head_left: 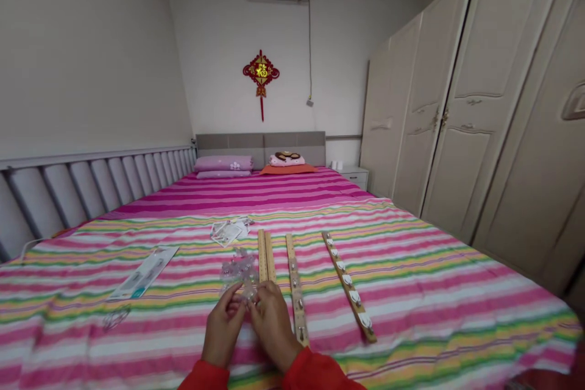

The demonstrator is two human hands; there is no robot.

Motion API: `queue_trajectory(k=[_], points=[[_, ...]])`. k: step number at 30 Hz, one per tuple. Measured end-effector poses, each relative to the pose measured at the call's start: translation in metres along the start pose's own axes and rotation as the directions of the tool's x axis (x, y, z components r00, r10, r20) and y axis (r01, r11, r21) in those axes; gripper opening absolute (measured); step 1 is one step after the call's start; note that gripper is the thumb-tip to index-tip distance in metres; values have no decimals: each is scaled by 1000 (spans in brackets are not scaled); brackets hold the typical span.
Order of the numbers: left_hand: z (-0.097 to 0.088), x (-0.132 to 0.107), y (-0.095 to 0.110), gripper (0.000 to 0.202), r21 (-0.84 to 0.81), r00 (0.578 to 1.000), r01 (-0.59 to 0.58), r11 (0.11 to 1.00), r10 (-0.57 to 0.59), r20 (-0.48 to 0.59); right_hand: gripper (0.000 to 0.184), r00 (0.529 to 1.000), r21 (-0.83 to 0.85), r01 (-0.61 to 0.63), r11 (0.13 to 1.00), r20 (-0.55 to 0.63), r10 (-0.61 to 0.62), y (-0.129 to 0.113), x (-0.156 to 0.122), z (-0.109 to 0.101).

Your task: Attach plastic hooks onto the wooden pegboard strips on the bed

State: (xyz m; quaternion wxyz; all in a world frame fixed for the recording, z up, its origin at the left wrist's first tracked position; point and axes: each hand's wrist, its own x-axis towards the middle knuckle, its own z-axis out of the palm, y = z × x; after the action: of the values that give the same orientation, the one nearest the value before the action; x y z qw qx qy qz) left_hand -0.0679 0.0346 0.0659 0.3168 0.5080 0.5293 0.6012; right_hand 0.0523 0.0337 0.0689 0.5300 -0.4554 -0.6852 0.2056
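Note:
My left hand (225, 324) and my right hand (273, 320) meet above the striped bedspread, fingertips pinched together. Between them is a small clear plastic piece (248, 296); its exact kind is too small to make out. Just beyond the fingers lies a heap of clear plastic pieces (238, 268) with shiny bits. Two bare wooden strips (266, 256) run lengthwise beside the heap, their near ends hidden by my right hand. To the right, another wooden strip (295, 286) carries several clear pieces with metal parts. Farther right, a wooden strip with white round-backed hooks (347, 280) lies at a slant.
A long packaging card (145, 273) lies on the left, with a small tangle of thin clear or wire-like material (117, 317) nearer me. White cards (231, 230) are piled beyond the heap. The striped bedspread (411, 292) covers the bed; pillows (223, 164) rest by the headboard.

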Motion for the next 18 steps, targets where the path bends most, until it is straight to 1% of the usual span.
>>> queue_trajectory(k=[1,3,5,8,11,15,18], points=[[1,-1,2,53,-14,1000,8,1000,-8,-4,12,999,22,-35,999,2,35,0,-1,-2],[4,-4,8,50,-24,1000,24,999,-24,1,13,989,97,-147,984,2,148,0,-2,-6],[8,-8,15,47,-28,999,31,999,-31,19,18,969,216,-243,945,15,246,1,-2,-11],[20,-16,28,47,-47,999,30,998,-28,46,20,954,397,-290,871,46,297,3,-2,-22],[32,-24,39,49,-66,995,47,997,-41,91,24,927,518,-356,778,89,365,3,-3,-36],[44,-28,49,47,-83,987,52,995,-38,159,28,853,621,-494,609,209,478,-1,-1,-57],[47,-29,55,46,-83,984,30,996,-15,180,27,810,649,-558,516,291,510,-8,1,-71]])
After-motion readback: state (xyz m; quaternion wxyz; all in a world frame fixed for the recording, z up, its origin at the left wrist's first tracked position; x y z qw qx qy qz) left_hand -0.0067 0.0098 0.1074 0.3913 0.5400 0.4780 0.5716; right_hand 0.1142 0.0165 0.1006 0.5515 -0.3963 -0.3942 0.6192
